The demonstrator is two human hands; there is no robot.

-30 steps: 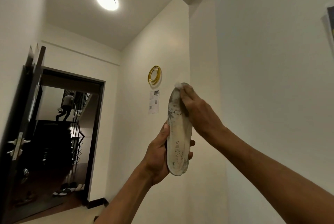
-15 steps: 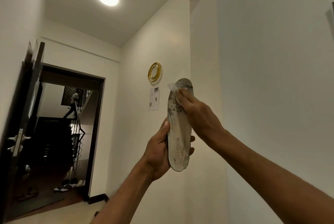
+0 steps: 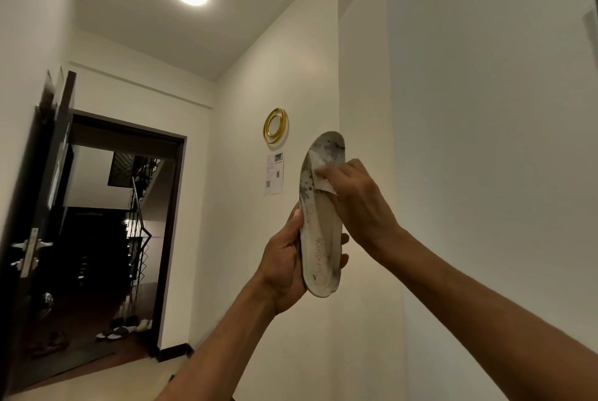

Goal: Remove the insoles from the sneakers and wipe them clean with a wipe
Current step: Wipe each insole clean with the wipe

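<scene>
A dirty white insole [image 3: 322, 238] with dark smudges and the word FASHION stands upright in front of me, toe end up. My left hand [image 3: 284, 268] grips its heel end, thumb on the left edge and fingers wrapped behind. My right hand [image 3: 356, 200] presses a white wipe [image 3: 318, 174] against the upper half of the insole, below the smudged toe. The sneakers are out of view.
A cream wall with a jutting corner [image 3: 362, 109] stands close behind the insole. A gold ring ornament [image 3: 275, 125] and a paper notice [image 3: 274, 173] hang on it. An open dark door [image 3: 35, 238] on the left leads to a stairwell, with shoes [image 3: 124, 327] on the floor.
My right hand slid the wipe down from the toe tip toward the middle of the insole, uncovering the toe. A person seen on the stairs is gone from view.
</scene>
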